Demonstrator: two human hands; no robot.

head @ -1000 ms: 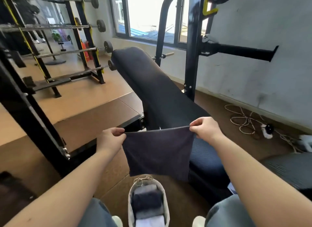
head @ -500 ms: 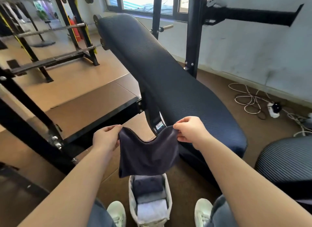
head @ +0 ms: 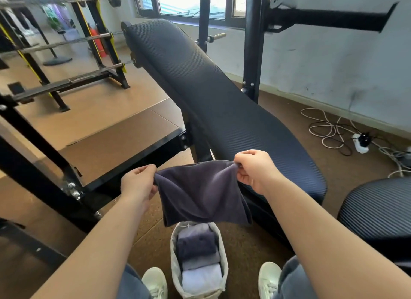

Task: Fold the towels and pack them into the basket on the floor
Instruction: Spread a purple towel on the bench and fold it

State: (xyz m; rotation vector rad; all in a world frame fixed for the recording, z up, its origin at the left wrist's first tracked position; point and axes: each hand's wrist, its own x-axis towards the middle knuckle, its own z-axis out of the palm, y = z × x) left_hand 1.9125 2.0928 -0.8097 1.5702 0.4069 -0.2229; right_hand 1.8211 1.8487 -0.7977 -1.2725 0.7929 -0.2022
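**Gym floor by the bench: dark towel held up over the basket**

Brown gym floor (head: pixel 255 243), view looking down between the knees.

Dark purple-grey towel (head: pixel 202 192) is in the air. It hangs slack, top edge sagging between the two grips.
- Left grip (head: pixel 139 184): bare hand, thumb and fingers pinching the towel's top left corner.
- Right grip (head: pixel 255 169): bare hand, fingers curled, pinching the top right corner.

The towel's bottom edge hangs over the far end of the basket (head: pixel 174 261) and hides part of its rim. Can't tell if they touch.

The basket sits on the floor between two white shoes, left shoe (head: pixel 155 281) and right shoe (head: pixel 268 276). Folded towels are in a row inside:
- light grey towel (head: pixel 193 228) at the far end, partly hidden
- dark folded towel (head: pixel 195 245)
- grey towel (head: pixel 201 262)
- white towel (head: pixel 201 281), nearest

Behind the held towel, a black ribbed bench pad (head: pixel 200 87) slopes up and away toward the window (head: pixel 189 0). A second ribbed pad (head: pixel 378 205) is at the right edge. A black upright post (head: pixel 252 42) stands just right of the bench. The barbell rack (head: pixel 66 42) is at left rear. White and black cables (head: pixel 327 129) and a power strip (head: pixel 361 141) lie on the floor near the right wall, well apart from the basket.
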